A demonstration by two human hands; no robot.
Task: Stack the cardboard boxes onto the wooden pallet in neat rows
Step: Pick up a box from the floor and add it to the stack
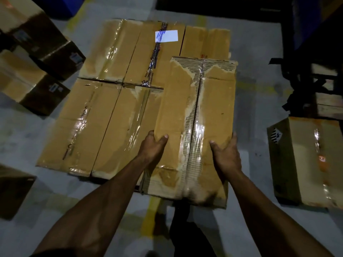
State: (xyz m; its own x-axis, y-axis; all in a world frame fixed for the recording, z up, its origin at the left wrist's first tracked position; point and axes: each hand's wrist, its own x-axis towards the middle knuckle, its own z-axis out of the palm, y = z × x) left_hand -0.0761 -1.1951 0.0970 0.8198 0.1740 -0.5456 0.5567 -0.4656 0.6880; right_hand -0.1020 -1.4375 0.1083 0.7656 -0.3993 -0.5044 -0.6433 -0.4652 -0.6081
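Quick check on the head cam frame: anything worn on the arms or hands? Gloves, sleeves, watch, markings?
Nothing worn that shows. The left hand and right hand are bare: no gloves, rings or watch visible. Both forearms are uncovered up to the frame's lower edge, with no sleeve, strap or marking in view. Dim lighting could hide small details.

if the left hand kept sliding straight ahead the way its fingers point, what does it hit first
Probably nothing soon: the left hand grips the held box at its left edge, fingers pointing up the picture along that edge. The way looks free over the stacked boxes, though depth is unclear.
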